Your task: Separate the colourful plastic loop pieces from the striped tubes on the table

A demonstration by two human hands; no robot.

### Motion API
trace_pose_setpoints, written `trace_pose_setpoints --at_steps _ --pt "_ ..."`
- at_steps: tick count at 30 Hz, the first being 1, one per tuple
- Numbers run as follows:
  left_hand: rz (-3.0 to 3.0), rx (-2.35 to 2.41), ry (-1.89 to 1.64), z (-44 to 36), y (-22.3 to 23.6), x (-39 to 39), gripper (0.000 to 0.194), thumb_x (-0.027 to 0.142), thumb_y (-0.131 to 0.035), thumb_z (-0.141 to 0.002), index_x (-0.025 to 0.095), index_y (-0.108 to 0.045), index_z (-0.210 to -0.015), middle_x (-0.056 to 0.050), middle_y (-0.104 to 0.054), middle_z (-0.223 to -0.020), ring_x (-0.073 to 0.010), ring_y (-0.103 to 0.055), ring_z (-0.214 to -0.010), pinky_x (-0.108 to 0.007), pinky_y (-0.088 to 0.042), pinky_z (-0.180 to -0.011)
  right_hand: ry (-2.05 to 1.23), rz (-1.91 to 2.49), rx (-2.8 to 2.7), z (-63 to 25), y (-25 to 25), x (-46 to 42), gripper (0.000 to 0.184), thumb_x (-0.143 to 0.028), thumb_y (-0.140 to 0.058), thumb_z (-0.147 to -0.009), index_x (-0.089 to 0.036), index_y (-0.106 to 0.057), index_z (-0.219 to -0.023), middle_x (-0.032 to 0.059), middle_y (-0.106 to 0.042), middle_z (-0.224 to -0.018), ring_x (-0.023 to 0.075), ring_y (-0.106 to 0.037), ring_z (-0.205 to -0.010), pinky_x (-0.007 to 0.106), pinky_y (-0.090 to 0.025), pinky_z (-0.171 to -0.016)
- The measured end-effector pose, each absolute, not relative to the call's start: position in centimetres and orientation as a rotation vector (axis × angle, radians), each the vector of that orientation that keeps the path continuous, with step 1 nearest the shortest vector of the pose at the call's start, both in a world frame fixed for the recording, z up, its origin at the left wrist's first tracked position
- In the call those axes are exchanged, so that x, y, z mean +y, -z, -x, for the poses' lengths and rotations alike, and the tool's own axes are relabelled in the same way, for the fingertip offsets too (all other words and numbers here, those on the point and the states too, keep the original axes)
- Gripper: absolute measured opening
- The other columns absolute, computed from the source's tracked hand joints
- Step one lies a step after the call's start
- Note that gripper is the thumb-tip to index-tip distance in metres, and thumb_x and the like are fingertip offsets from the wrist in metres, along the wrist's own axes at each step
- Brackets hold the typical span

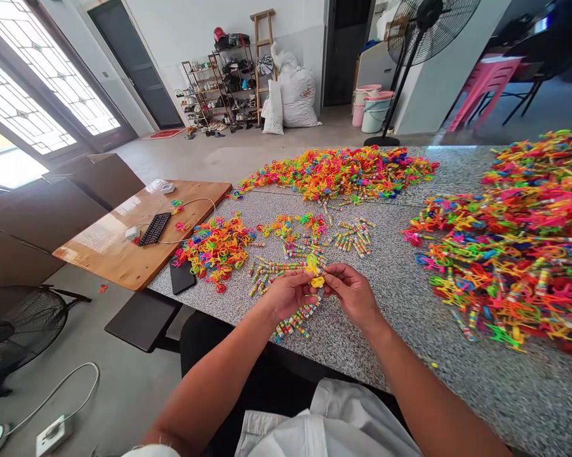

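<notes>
Above the speckled stone table, my left hand [288, 293] pinches a small looped yellow plastic piece [313, 262]. From the other side my right hand [355, 295] closes its thumb and fingers on the same piece. Whether a short tube is also between the fingertips is too small to tell. Short patterned tubes [263, 277] lie behind and to the left of the hands, and more tubes [295, 322] lie below them. Another group of tubes [355, 237] rests farther back. A small heap of coloured plastic pieces [219, 247] sits to the left.
Large heaps of coloured pieces cover the table's back [338, 171] and right side [518, 254]. A black phone [183, 278] lies at the left edge. Beside it, a wooden board [109, 254] bears a black rack-like item [155, 229] and cables. Floor fans [9, 336] and cardboard boxes [61, 197] stand around.
</notes>
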State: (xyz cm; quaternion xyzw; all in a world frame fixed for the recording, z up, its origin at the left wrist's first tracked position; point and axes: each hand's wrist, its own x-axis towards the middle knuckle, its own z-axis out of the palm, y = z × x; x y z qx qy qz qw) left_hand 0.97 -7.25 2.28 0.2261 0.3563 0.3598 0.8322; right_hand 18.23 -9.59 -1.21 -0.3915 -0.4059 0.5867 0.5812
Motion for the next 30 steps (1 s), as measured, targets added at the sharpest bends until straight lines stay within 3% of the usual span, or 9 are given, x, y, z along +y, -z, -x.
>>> trace_pose_setpoints --at_steps 6,14,22,30 --pt "-0.389 0.750 -0.737 -1.4 -1.7 -7.5 0.009 0.014 -0.062 -0.090 0.008 -0.069 -0.091 -0.004 -0.066 -0.073 -0.0101 -0.063 -0.057 -0.022 -0.058 -0.053 -1.311 0.967 -0.962 -18.3 1.5 -10.0 0.031 -0.044 -0.083 -0.077 -0.022 -0.071 -0.096 -0.0015 -0.068 -0.073 0.0145 -0.065 -0.062 0.030 -0.058 -0.061" --pt "-0.442 0.731 -0.736 -1.2 -1.2 -7.5 0.012 0.021 -0.068 -0.087 0.010 -0.069 -0.091 -0.005 -0.066 -0.077 -0.0092 -0.060 -0.058 -0.022 -0.057 -0.054 -1.281 1.041 -1.003 -18.1 0.1 -10.3 0.037 -0.050 -0.083 -0.074 -0.020 -0.070 -0.091 0.0000 -0.069 -0.072 0.0150 -0.065 -0.058 0.031 -0.058 -0.059" --pt "-0.633 0.863 -0.705 -0.5 -1.7 -7.4 0.018 0.023 -0.078 -0.080 0.012 -0.063 -0.083 -0.001 -0.061 -0.071 -0.0092 -0.059 -0.056 -0.029 -0.062 -0.060 -1.140 1.092 -1.288 -19.3 0.2 -10.5 0.023 -0.043 -0.074 -0.086 -0.023 -0.072 -0.097 0.0000 -0.070 -0.070 0.0177 -0.067 -0.064 0.032 -0.056 -0.065" --pt "-0.862 0.995 -0.741 -1.9 -1.2 -8.2 0.029 0.036 -0.079 -0.077 0.014 -0.060 -0.074 -0.001 -0.060 -0.067 -0.0093 -0.057 -0.058 -0.028 -0.060 -0.061 -0.918 1.133 -1.586 -20.2 -0.2 -10.5 0.018 -0.040 -0.068 -0.090 -0.028 -0.076 -0.100 0.0041 -0.075 -0.095 0.0200 -0.070 -0.077 0.035 -0.058 -0.074"
